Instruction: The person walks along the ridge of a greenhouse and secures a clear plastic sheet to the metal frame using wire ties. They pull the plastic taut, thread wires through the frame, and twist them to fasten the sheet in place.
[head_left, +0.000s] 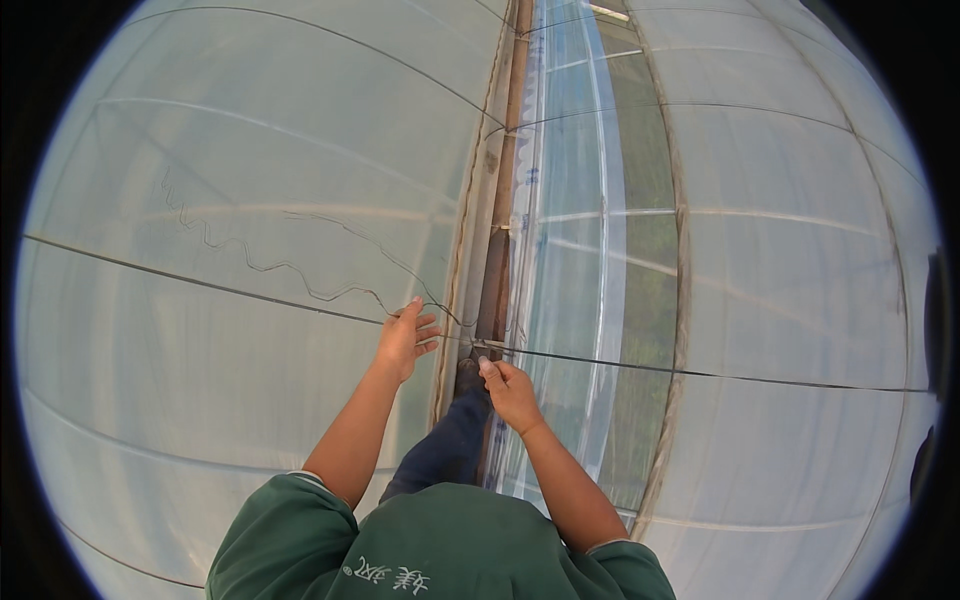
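Observation:
My left hand (409, 341) is raised over the plastic film at the left, its fingers spread, beside a bent, wavy wire (281, 265). Whether the thumb touches this wire I cannot tell. My right hand (510, 386) has thumb and forefinger pinched on a thin wire end at the gutter. Between the hands, wires cross near a dark strap (585, 358) that runs over the film from side to side. A second length of thin wire (397, 261) trails up and left from the crossing.
A narrow gutter (469, 262) runs away between two film-covered roofs, with one shoe (467, 375) in it. Blue-tinted clear film (574, 165) lies along its right side. Greenery shows through a long gap (649, 300). More straps cross the translucent film (787, 300).

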